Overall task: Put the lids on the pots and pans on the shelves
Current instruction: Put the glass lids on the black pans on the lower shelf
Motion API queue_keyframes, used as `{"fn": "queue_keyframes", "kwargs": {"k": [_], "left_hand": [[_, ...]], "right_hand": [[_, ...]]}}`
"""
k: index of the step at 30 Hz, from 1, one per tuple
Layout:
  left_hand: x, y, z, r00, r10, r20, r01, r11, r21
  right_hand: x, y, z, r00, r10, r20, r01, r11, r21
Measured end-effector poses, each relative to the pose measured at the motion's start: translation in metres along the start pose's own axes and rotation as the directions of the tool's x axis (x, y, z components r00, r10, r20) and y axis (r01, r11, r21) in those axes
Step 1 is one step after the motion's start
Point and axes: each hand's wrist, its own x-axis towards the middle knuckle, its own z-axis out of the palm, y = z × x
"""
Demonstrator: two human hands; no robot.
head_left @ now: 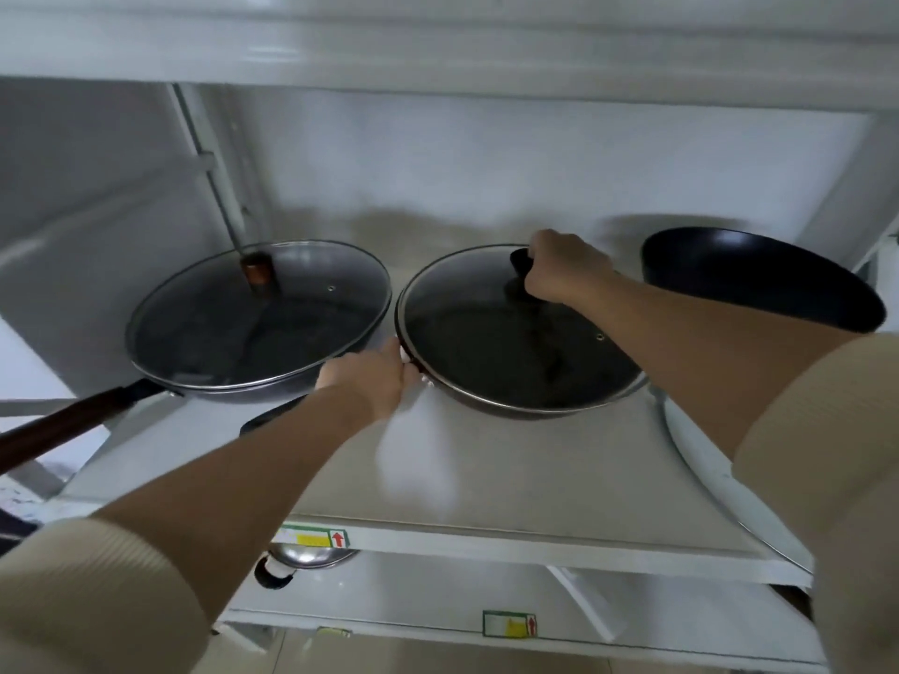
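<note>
Two dark pans stand on the white shelf (pixel 511 479). The left pan (pixel 272 386) has a brown handle and carries a glass lid (pixel 233 323) with a brown knob. The middle pan (pixel 491 406) is covered by a second glass lid (pixel 486 342). My right hand (pixel 564 267) is closed around this lid's black knob. My left hand (pixel 374 381) grips the middle pan at its near-left rim, where its handle starts. A third dark pan (pixel 759 279) sits uncovered at the far right, partly behind my right forearm.
A white round pan or lid (pixel 705 474) lies at the shelf's right edge under my right arm. A metal pot (pixel 311 557) with a black handle sits on the shelf below. Another shelf board hangs close overhead. A grey wall panel stands at the left.
</note>
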Motion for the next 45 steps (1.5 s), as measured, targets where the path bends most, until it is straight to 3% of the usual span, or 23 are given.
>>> {"fn": "queue_keyframes", "kwargs": {"k": [10,21,28,31,33,36,38,40,42,45], "left_hand": [[0.007,-0.009,0.005,0.997,0.08,-0.014,-0.08,0.996,0.038],[0.0,-0.006,0.0,0.989,0.128,-0.076,-0.121,0.989,0.088],[-0.002,-0.003,0.0,0.991,0.106,-0.076,-0.099,0.991,0.088],[-0.016,0.01,-0.007,0.979,0.054,-0.199,-0.036,0.995,0.097],[-0.027,0.032,-0.017,0.934,0.068,-0.35,-0.044,0.996,0.076],[-0.039,0.096,-0.03,0.847,0.198,-0.493,-0.227,0.974,0.0],[-0.044,0.151,-0.039,0.833,0.234,-0.501,-0.316,0.945,-0.084],[-0.046,0.2,-0.047,0.844,0.18,-0.505,-0.299,0.94,-0.165],[-0.043,0.241,-0.051,0.811,0.157,-0.564,-0.308,0.934,-0.183],[-0.028,0.303,-0.043,0.803,0.318,-0.504,-0.434,0.892,-0.128]], "right_hand": [[0.012,0.003,0.015,0.999,-0.024,0.041,0.018,0.99,0.141],[0.005,0.01,0.01,0.99,-0.073,0.121,0.07,0.997,0.026],[-0.001,0.013,0.011,0.992,-0.065,0.106,0.055,0.994,0.093],[-0.018,0.023,0.005,0.998,-0.045,0.034,0.039,0.984,0.171],[-0.035,0.04,-0.008,0.998,-0.005,-0.056,0.016,0.982,0.189],[-0.068,0.088,-0.035,0.987,0.085,-0.14,-0.064,0.987,0.149],[-0.09,0.132,-0.052,0.962,0.196,-0.191,-0.167,0.973,0.158],[-0.109,0.175,-0.061,0.935,0.292,-0.204,-0.263,0.952,0.154],[-0.119,0.213,-0.061,0.92,0.347,-0.182,-0.326,0.936,0.135],[-0.123,0.262,-0.041,0.918,0.381,-0.108,-0.374,0.924,0.078]]}}
